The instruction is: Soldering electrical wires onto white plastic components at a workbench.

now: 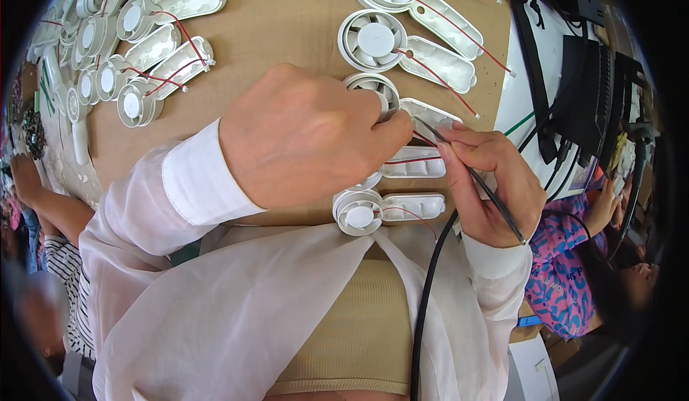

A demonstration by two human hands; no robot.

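Note:
My right hand (495, 186) holds dark, slim tweezers (491, 196) in its fingertips, their tip slanting up to the left. That tip lies over the open white handle shell (430, 112) of a small handheld fan (375, 89). My left hand (308, 139) is closed over the same fan, thumb and forefinger together beside the tip; whatever they pinch is hidden. Just below, another handle shell (413, 163) has red and black wires along it, its fan head mostly covered by my left hand. Nearest my body lies one more white fan (359, 214) with a thin red wire.
Further white fans (377, 39) with red-black wires lie in a column above my hands. A cluster of fan housings (133, 103) fills the upper left of the brown tabletop (280, 35). A black cable (423, 300) hangs before me. People sit at left and right (563, 279).

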